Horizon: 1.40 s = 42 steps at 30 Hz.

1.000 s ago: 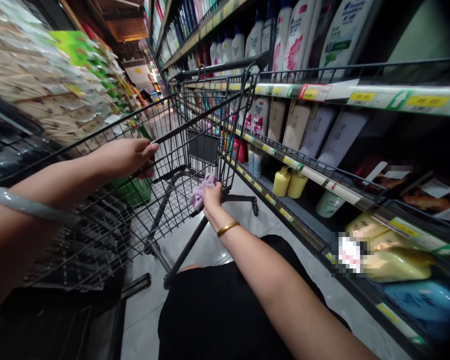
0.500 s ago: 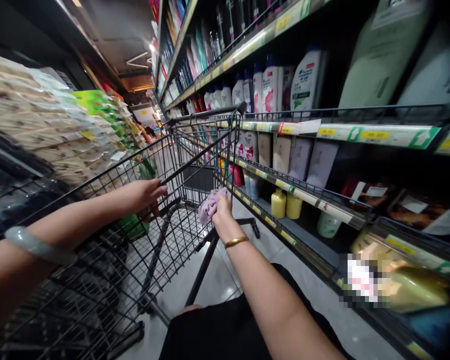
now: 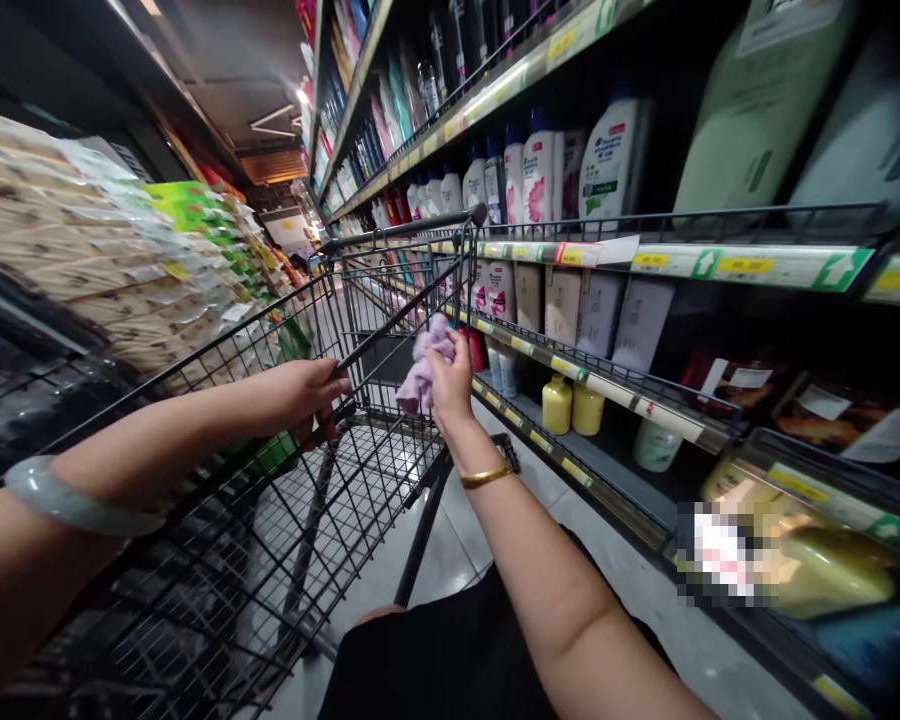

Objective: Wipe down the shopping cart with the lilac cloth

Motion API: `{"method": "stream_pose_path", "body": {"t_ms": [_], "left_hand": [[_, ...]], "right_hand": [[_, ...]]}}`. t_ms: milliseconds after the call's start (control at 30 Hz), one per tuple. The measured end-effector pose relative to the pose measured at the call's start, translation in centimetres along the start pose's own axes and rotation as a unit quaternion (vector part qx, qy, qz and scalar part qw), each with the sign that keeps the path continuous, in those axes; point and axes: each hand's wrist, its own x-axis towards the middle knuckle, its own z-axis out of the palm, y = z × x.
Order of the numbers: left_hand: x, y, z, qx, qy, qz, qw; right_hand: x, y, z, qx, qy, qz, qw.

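Note:
A black wire shopping cart (image 3: 285, 560) stands in front of me, angled across the aisle. My left hand (image 3: 316, 395), with a pale bangle at the wrist, is closed round the cart's top side rail. A crumpled lilac cloth (image 3: 422, 372) is pinched in my right hand (image 3: 452, 385), which wears a gold bangle. The cloth is bunched up close to the cart's near end, just below the rail. Whether it touches the wires I cannot tell.
Shelves (image 3: 615, 385) of shampoo bottles run along my right, with two yellow bottles (image 3: 557, 405) on a low shelf. Stacked packages (image 3: 52, 230) rise on the left beyond the cart. Grey floor tiles (image 3: 450, 520) show beneath the cart.
My right hand has lifted the lilac cloth higher, towards the cart's rail. My left hand has shifted slightly to the right on the rail, and the cart's handle sits slightly further left.

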Motion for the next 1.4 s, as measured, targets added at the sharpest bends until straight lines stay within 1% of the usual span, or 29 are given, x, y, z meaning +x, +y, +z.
{"method": "stream_pose_path", "body": {"t_ms": [100,167,200,233,333,367,400,433,500,533,567,600,633,700,733,767,800,867,933,1000,1033,1067,1167,1200,1233,1267,1333,1367,1400], "left_hand": [[0.0,0.4,0.2,0.013,0.0,0.004,1.0],[0.0,0.5,0.3,0.026,0.008,0.014,1.0],[-0.1,0.5,0.4,0.031,0.016,0.019,0.999],[-0.2,0.6,0.5,0.033,0.022,0.025,0.999],[-0.6,0.9,0.7,0.027,0.035,0.029,0.999],[-0.7,1.0,0.8,0.03,0.038,0.03,0.998],[-0.9,1.1,0.8,0.036,0.043,0.032,0.998],[-1.0,1.2,0.8,0.044,0.048,0.036,0.997],[-1.1,1.3,0.8,0.058,0.055,0.053,0.995],[-1.2,1.3,0.9,0.06,0.056,0.059,0.995],[-1.3,1.2,0.9,0.057,0.054,0.06,0.995],[-1.4,1.2,1.0,0.05,0.05,0.058,0.996],[-1.5,1.2,1.1,0.039,0.047,0.055,0.997],[-1.7,1.1,1.2,0.016,0.048,0.051,0.997],[-1.8,1.2,1.3,0.005,0.049,0.05,0.998],[-1.9,1.2,1.4,-0.004,0.05,0.048,0.998],[-2.0,1.3,1.5,-0.011,0.052,0.046,0.998],[-2.1,1.3,1.5,-0.014,0.049,0.039,0.998],[-2.1,1.3,1.6,-0.006,0.051,0.049,0.997],[-2.1,1.1,1.6,-0.001,0.058,0.058,0.997],[-2.1,1.0,1.7,-0.003,0.062,0.057,0.996],[-2.0,1.0,1.7,-0.007,0.064,0.053,0.997],[-2.2,1.2,1.7,-0.008,0.063,0.042,0.997],[-2.3,1.2,1.7,-0.003,0.06,0.048,0.997],[-2.5,1.2,1.5,0.003,0.058,0.056,0.997],[-2.7,1.1,1.4,0.007,0.056,0.066,0.996],[-3.2,0.4,1.0,-0.001,0.039,0.082,0.996],[-3.4,-0.1,0.7,-0.016,0.018,0.084,0.996],[-3.7,-0.8,0.5,-0.032,-0.007,0.076,0.997]], "right_hand": [[-0.4,-2.8,1.1,-0.086,-0.091,-0.143,0.982],[-0.6,-3.3,0.8,-0.142,-0.117,-0.198,0.963],[-0.6,-3.1,0.4,-0.16,-0.107,-0.194,0.962],[-0.5,-2.8,0.0,-0.169,-0.084,-0.169,0.967],[-0.3,-2.5,-0.8,-0.155,-0.008,-0.071,0.985],[-0.4,-3.0,-0.7,-0.142,0.0,-0.067,0.988],[-0.6,-3.7,-0.4,-0.128,-0.01,-0.086,0.988],[-1.0,-4.7,0.0,-0.116,-0.038,-0.126,0.985],[-1.7,-6.3,0.6,-0.113,-0.123,-0.22,0.961],[-1.9,-6.8,0.7,-0.126,-0.158,-0.254,0.946],[-2.0,-6.8,0.6,-0.146,-0.174,-0.27,0.936],[-2.0,-6.5,0.3,-0.17,-0.166,-0.263,0.935],[-1.8,-5.9,-0.2,-0.193,-0.14,-0.234,0.943],[-1.3,-4.4,-1.3,-0.221,-0.059,-0.124,0.966],[-1.2,-3.9,-1.7,-0.224,-0.036,-0.074,0.971],[-1.2,-3.7,-1.8,-0.22,-0.025,-0.046,0.974],[-1.5,-3.9,-1.7,-0.209,-0.031,-0.046,0.976],[-2.5,-5.1,-1.0,-0.175,-0.08,-0.117,0.974],[-3.8,-6.2,-0.2,-0.153,-0.144,-0.206,0.956],[-4.5,-6.2,0.2,-0.162,-0.164,-0.242,0.943],[-4.5,-5.7,0.1,-0.175,-0.148,-0.232,0.945],[-4.3,-5.0,-0.2,-0.191,-0.118,-0.199,0.954],[-3.3,-3.4,-1.2,-0.212,-0.016,-0.057,0.975],[-3.1,-3.5,-1.4,-0.205,-0.003,-0.042,0.978],[-3.0,-4.0,-1.4,-0.193,-0.01,-0.058,0.979],[-3.0,-4.7,-1.3,-0.18,-0.036,-0.1,0.978],[-3.3,-6.2,-1.0,-0.161,-0.12,-0.208,0.957],[-3.5,-6.7,-0.8,-0.159,-0.159,-0.247,0.943],[-3.6,-6.8,-0.7,-0.162,-0.181,-0.264,0.934]]}}
